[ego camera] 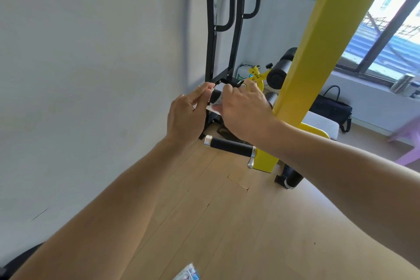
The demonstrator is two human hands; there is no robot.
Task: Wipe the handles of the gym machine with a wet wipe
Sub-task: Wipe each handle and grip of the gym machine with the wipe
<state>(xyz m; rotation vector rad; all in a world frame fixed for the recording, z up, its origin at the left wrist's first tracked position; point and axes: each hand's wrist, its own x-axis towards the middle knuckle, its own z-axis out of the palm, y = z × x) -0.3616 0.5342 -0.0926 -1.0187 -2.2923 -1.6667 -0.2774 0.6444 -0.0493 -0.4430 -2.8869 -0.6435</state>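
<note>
The gym machine has a thick yellow post (327,48) with two black foam handles sticking out to the left. My right hand (244,109) is wrapped over the upper handle (215,95), pressing a white wet wipe (214,108) against it. My left hand (188,113) is at that handle's free end, its fingertips pinching the edge of the wipe. Only the handle's tip shows between my hands. The lower handle (230,147) has silver end caps and is bare, just below my wrists.
A white wall lies close on the left. A black steel frame (234,36) stands behind the handles. Black roller pads (280,70), a white bench pad (321,124) and a dark bag (333,107) sit at the right under a window. A wipe packet (187,274) lies on the wooden floor.
</note>
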